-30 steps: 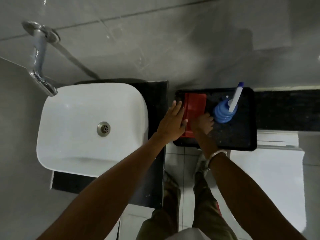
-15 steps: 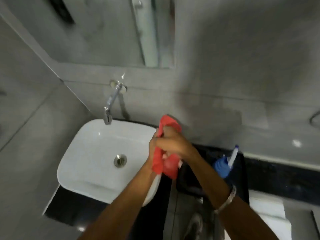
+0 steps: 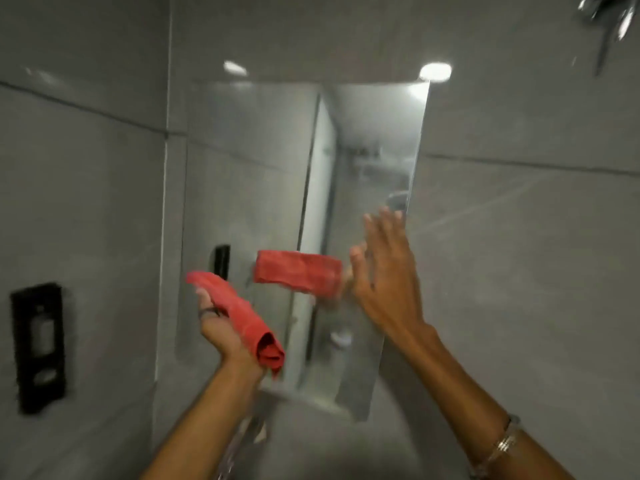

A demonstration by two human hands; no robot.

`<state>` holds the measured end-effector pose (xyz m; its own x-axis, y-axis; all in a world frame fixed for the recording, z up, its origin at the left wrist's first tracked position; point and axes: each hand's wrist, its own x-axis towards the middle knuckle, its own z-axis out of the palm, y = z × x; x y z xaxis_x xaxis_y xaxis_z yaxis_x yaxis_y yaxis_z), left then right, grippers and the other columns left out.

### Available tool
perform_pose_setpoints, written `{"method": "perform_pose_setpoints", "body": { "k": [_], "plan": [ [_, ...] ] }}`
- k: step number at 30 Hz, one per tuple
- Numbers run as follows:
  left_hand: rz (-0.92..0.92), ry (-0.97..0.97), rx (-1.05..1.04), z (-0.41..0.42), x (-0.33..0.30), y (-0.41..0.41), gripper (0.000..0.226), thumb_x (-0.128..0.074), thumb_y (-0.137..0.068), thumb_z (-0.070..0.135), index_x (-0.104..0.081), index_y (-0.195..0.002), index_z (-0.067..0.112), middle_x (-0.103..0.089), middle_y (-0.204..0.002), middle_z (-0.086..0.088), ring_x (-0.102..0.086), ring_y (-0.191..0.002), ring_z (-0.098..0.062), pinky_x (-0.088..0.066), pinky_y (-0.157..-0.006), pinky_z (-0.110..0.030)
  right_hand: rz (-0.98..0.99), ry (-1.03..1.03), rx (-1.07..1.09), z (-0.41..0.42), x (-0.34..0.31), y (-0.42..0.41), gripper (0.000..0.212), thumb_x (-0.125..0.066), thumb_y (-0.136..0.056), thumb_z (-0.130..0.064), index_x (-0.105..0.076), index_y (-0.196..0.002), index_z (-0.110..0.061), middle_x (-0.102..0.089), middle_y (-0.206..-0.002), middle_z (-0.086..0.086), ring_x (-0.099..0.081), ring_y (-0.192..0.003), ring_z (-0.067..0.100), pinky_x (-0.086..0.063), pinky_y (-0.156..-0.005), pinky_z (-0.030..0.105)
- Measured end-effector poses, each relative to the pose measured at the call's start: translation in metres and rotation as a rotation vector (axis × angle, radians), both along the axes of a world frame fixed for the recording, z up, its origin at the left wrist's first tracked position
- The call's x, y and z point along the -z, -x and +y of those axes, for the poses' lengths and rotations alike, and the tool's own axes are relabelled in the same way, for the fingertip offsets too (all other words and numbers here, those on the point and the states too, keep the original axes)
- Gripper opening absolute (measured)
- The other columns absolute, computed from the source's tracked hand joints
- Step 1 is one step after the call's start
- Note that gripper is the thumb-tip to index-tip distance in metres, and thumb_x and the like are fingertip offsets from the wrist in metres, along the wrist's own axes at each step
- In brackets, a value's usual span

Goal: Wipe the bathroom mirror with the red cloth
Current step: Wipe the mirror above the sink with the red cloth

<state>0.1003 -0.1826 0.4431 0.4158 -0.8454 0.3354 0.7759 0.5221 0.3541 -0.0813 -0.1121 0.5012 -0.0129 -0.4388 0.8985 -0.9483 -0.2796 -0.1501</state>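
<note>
The frameless bathroom mirror (image 3: 249, 168) hangs on the grey tiled wall straight ahead. My left hand (image 3: 218, 327) is raised in front of its lower left part, shut on the red cloth (image 3: 242, 317), which is rolled into a loose tube. A red shape (image 3: 298, 275) in the glass looks like the cloth's reflection. My right hand (image 3: 384, 271) is open with fingers stretched, palm toward the mirror's right edge. Whether it touches the glass I cannot tell. A metal bracelet sits on that wrist.
A black switch plate (image 3: 38, 344) is fixed to the left wall. A chrome tap (image 3: 242, 441) shows blurred at the bottom below the mirror. A chrome fitting (image 3: 609, 15) juts out at the top right. Grey tiles surround the mirror.
The view has swung up from the sink to the mirror. Both hands held the cloth before; now only the left holds it, and the right has let go and risen to the mirror.
</note>
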Motion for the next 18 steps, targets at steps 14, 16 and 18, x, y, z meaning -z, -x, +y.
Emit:
{"method": "perform_pose_setpoints", "body": {
  "k": [14, 16, 18],
  "plan": [
    [-1.199, 0.149, -1.057, -0.122, -0.194, 0.052, 0.070, -0.009, -0.105, 0.053, 0.008, -0.166, 0.021, 0.011, -0.175, -0.003, 0.012, -0.162, -0.024, 0.007, -0.133, -0.049, 0.210, 0.294, 0.607, -0.043, -0.158, 0.124, 0.073, -0.005, -0.104, -0.061, 0.000, -0.166, -0.023, 0.013, -0.174, 0.004, 0.015, -0.161, 0.023, -0.003, -0.131, 0.054],
    [-1.253, 0.223, -1.073, -0.121, -0.207, 0.057, 0.070, -0.006, -0.105, 0.055, 0.012, -0.165, 0.023, 0.016, -0.175, -0.001, 0.016, -0.162, -0.024, 0.011, -0.132, -0.047, 0.220, 0.304, 0.600, -0.044, -0.157, 0.125, 0.072, -0.007, -0.105, -0.059, -0.001, -0.166, -0.023, 0.012, -0.174, 0.004, 0.014, -0.161, 0.024, -0.002, -0.131, 0.054],
    [-1.327, 0.334, -1.115, -0.116, -0.228, 0.066, 0.070, -0.008, -0.107, 0.055, 0.014, -0.165, 0.024, 0.019, -0.174, -0.001, 0.019, -0.161, -0.023, 0.012, -0.132, -0.047, 0.228, 0.302, 0.596, -0.044, -0.156, 0.124, 0.070, -0.009, -0.105, -0.057, -0.001, -0.166, -0.022, 0.012, -0.174, 0.004, 0.013, -0.161, 0.024, -0.002, -0.131, 0.054]
  ]
}}
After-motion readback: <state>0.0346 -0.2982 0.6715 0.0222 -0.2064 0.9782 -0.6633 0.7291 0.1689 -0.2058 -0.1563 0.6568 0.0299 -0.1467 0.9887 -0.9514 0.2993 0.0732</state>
